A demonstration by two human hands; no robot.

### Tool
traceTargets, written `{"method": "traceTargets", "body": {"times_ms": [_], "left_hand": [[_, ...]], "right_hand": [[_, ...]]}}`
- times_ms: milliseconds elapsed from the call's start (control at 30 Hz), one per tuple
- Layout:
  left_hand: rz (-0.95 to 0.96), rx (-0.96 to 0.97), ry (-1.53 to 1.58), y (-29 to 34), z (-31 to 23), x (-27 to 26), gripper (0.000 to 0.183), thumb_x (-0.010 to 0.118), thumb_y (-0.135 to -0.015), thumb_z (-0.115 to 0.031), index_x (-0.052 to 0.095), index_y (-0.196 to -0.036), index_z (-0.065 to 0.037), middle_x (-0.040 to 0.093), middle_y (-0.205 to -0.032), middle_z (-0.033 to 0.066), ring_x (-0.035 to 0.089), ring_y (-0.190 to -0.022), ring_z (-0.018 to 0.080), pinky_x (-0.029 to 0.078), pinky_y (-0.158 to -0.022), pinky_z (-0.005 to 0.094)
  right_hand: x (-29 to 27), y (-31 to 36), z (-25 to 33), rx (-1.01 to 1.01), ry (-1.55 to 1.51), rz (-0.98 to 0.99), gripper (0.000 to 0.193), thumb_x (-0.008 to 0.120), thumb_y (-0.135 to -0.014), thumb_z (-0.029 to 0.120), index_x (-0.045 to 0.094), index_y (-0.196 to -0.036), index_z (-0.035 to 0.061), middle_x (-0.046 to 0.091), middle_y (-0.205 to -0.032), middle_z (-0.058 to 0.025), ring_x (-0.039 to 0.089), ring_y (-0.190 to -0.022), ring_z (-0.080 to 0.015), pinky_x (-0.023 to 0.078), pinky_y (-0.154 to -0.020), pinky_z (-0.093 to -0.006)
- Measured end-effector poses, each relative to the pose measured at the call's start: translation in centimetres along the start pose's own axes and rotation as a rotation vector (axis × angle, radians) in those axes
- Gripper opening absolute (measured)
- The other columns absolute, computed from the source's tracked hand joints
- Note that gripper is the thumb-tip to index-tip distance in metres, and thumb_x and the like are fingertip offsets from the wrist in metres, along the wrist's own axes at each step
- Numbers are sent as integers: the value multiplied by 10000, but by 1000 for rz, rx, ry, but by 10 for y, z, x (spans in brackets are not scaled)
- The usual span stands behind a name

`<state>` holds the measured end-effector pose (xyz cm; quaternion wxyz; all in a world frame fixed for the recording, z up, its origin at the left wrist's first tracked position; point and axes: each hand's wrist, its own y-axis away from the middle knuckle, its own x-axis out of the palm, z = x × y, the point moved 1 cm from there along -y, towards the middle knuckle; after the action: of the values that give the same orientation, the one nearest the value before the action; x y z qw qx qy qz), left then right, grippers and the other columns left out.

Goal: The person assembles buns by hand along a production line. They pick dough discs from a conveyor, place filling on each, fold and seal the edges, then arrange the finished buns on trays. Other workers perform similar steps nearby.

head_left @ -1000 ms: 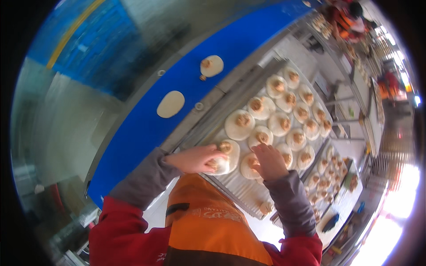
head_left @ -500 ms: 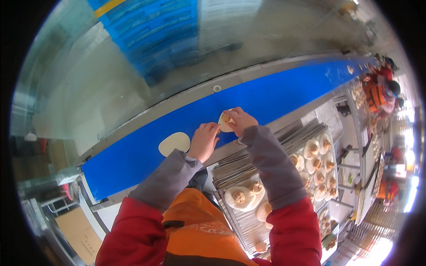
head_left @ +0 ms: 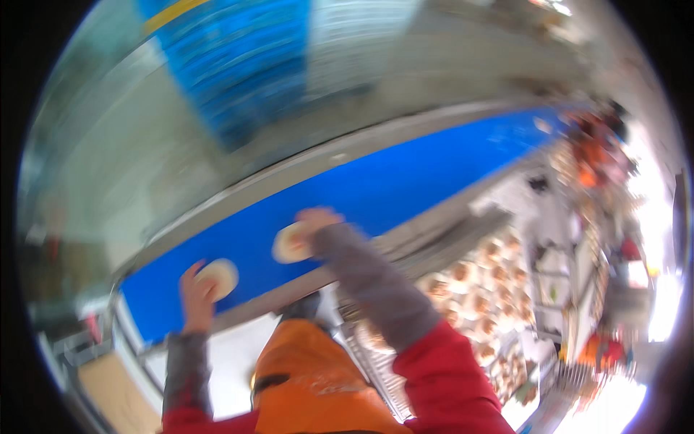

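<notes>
Two pale flat rounds of dough lie on a blue belt. My left hand is at the near-left side of the left dough round, its thumb side overlapping the edge. Higher up and to the right, my right hand touches the other dough round at its right side. A brownish patch, seemingly filling, shows beside the fingers there. Motion blur smears both hands, so I cannot make out how tightly the fingers close.
Right of my orange apron, trays carry several dough rounds topped with brown filling. A metal rail borders the belt's far side, with stacked blue crates beyond. People in orange and red stand at the far right.
My left hand has gone from the filled dough round to the plain one on the left. My right hand and both rounds are farther left and nearer. The whole view has shifted slightly and blurred.
</notes>
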<state>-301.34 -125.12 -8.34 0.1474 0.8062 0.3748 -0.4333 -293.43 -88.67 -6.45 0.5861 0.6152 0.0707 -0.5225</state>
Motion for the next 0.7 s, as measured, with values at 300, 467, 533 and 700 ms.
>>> {"method": "traceTargets", "body": {"times_ms": [300, 467, 533, 700], "left_hand": [[202, -124, -103, 17, 99, -57, 427, 778, -650, -60, 518, -989, -64, 510, -1010, 135, 508, -993, 346, 426, -868, 455], [196, -97, -31, 44, 173, -90, 373, 747, -697, -83, 502, -976, -53, 491, -931, 88, 506, -918, 272, 436, -860, 392], [287, -218, -21, 51, 202, -98, 346, 735, -726, -100, 492, -967, -52, 476, -901, 72, 498, -879, 235, 443, -837, 363], [287, -194, -66, 65, 245, -135, 270, 692, -804, -110, 476, -958, -62, 502, -891, 41, 516, -859, 167, 452, -813, 319]], "right_hand": [[27, 64, 90, -434, -345, -37, 359, 732, -826, 264, 635, -1142, 123, 685, -1009, -124, 660, -964, -330, 528, -803, -456], [-2, 215, 1, -636, -845, -232, 450, 781, -819, 307, 570, -1120, 48, 668, -1033, -197, 656, -969, -373, 515, -799, -443], [-6, 293, -58, -517, -916, -375, 479, 784, -794, 330, 596, -1146, 66, 681, -1014, -162, 678, -967, -323, 535, -821, -416], [53, 436, -151, 102, -854, -245, 504, 832, -785, 252, 597, -1165, 20, 666, -1057, -114, 639, -1018, -181, 496, -873, -341]]}}
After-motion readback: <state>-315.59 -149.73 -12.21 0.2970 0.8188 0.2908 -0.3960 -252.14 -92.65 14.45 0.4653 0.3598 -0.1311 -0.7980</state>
